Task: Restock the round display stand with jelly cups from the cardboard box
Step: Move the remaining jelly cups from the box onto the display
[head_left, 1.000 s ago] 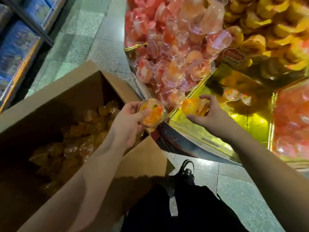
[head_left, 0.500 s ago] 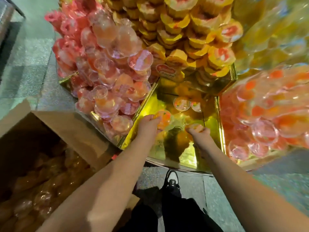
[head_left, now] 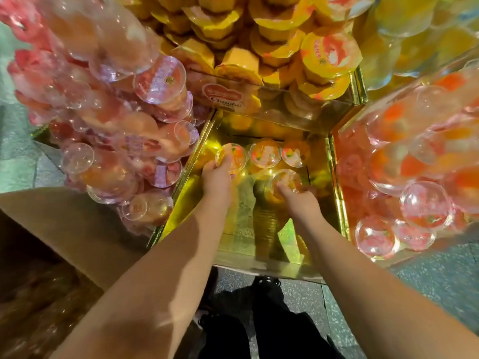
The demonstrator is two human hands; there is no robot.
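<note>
The display stand's gold mirrored compartment (head_left: 228, 244) lies straight ahead of me. My left hand (head_left: 216, 177) grips an orange jelly cup (head_left: 234, 155) at the compartment's back left. Two more orange cups (head_left: 265, 154) (head_left: 294, 154) stand in a row to its right against the back wall. My right hand (head_left: 300, 200) holds another orange jelly cup (head_left: 285, 180) just in front of that row, low over the mirrored floor. The cardboard box (head_left: 72, 229) is at the lower left, with jelly cups dimly visible inside.
Pink jelly cups (head_left: 116, 120) are heaped in the compartment to the left and orange-red ones (head_left: 420, 161) to the right. Yellow-lidded cups (head_left: 272, 42) are stacked on the tier above. My dark trousers and shoes (head_left: 267, 283) stand on the speckled floor below.
Both hands have reached deeper into the gold compartment with their cups. The left cup now sits in line with the two at the back; the view has moved closer.
</note>
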